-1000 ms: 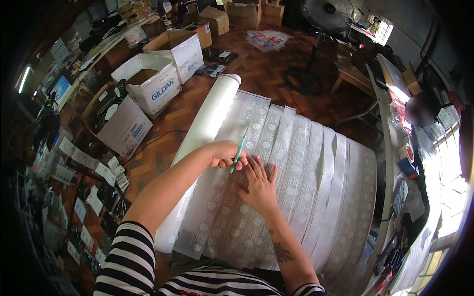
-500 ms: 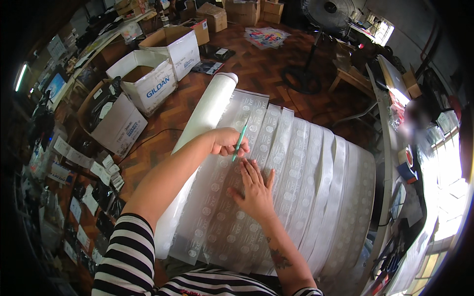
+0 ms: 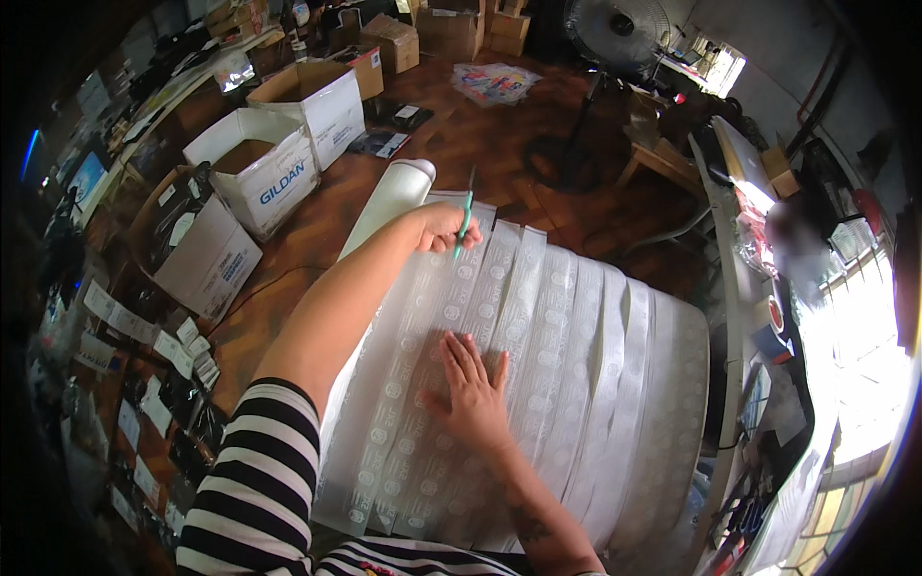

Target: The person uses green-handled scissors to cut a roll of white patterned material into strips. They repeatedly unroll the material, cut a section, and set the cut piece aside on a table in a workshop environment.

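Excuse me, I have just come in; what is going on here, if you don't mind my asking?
Someone in a striped top is working over printed, translucent sheeting with bare hands. The left hand grips a slim green tool at the far part of the sheeting, near the end of a white roll; whether the tool touches the sheeting is hard to tell. The right hand lies spread on it, nearer the person. Open boxes stand to the left.
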### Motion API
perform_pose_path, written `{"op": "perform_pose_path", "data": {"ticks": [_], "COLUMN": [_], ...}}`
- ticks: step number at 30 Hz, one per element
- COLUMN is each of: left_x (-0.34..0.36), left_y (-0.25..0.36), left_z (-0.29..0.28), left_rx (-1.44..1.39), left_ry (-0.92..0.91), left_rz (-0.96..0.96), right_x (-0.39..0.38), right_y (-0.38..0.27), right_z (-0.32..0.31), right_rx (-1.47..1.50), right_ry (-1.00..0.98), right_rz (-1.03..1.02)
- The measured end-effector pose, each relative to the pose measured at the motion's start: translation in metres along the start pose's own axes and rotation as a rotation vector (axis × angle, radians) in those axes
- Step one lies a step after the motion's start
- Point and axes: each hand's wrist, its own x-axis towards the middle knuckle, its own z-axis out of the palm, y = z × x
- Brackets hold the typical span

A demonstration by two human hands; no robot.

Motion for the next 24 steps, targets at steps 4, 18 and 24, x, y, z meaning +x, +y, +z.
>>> {"op": "perform_pose_path", "data": {"ticks": [4,18,24], "left_x": [-0.023,-0.371,-0.416], "left_y": [0.021,-0.178,-0.293], "left_z": [0.018,0.052,0.069], "left_rx": [-0.092,0.052,-0.296], "left_ry": [0.061,0.696,1.076], "left_rz": [0.282,0.512,0.537], "right_x": [-0.002,0.135,0.21], "right_y": [0.001,0.072,0.096], "right_z": [-0.006,-0.022,-0.021], "right_rx": [0.073,-0.218,-0.429], "right_ry": [0.019,0.245,0.112], "right_rz": [0.023,0.264,0.321]}}
